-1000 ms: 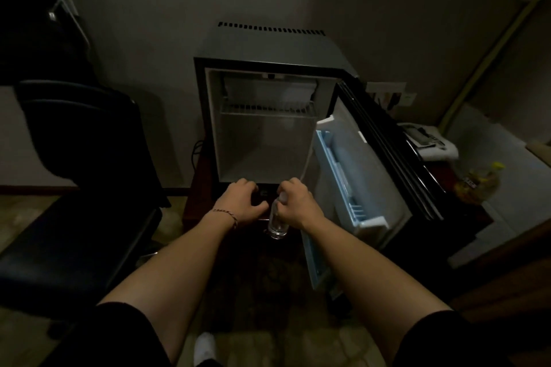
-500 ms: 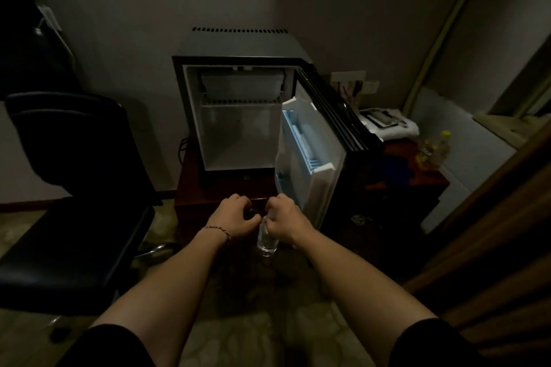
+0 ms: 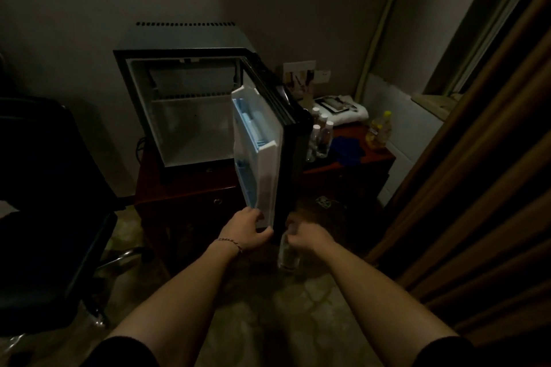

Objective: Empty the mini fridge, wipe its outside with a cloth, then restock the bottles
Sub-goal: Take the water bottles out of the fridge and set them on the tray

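Note:
The black mini fridge (image 3: 185, 39) stands open on a dark wooden cabinet (image 3: 185, 188), and its white inside looks bare. Its door (image 3: 268, 164) swings out toward me. My left hand (image 3: 247, 229) grips the door's bottom corner, fingers on the white liner and thumb below the edge. Just right of the door, my right hand (image 3: 307, 237) holds a clear bottle (image 3: 287, 256) by its neck, hanging down over the floor. Several small clear bottles (image 3: 322, 134) stand on the table behind the door, next to a blue cloth (image 3: 347, 149).
A black office chair (image 3: 44, 188) fills the left side. A white folded towel (image 3: 343, 110) and a yellow-capped bottle (image 3: 378, 131) sit on the table at the right. Brown curtains (image 3: 477, 188) hang along the right edge.
My view has pulled back and turned right. My left hand moved from in front of the cabinet to the door's bottom corner; my right hand carried the bottle to the right of the door.

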